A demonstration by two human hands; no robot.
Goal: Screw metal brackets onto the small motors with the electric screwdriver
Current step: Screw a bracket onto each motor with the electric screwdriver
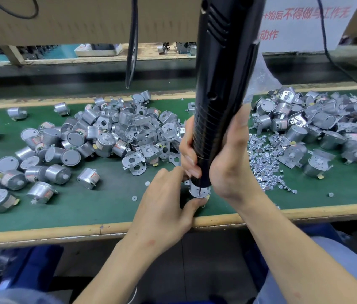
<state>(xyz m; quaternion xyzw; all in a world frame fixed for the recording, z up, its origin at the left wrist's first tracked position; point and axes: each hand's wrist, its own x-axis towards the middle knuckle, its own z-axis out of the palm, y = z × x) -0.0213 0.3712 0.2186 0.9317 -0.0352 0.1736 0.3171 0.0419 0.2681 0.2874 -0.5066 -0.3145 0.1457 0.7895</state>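
Observation:
My right hand (228,159) grips the lower body of the black electric screwdriver (223,80), which stands nearly upright. Its thin bit touches the top of a small silver motor with a bracket (198,190) near the bench's front edge. My left hand (168,200) pinches that motor from the left and below, thumb under it. The motor is mostly hidden by both hands and the tool.
A heap of bare motors and loose brackets (107,132) lies to the left on the green mat (107,207). Bracketed motors (318,128) pile at the right. Small screws (265,163) are scattered beside my right hand. Black cables (132,40) hang behind. The wooden bench edge (217,220) runs below.

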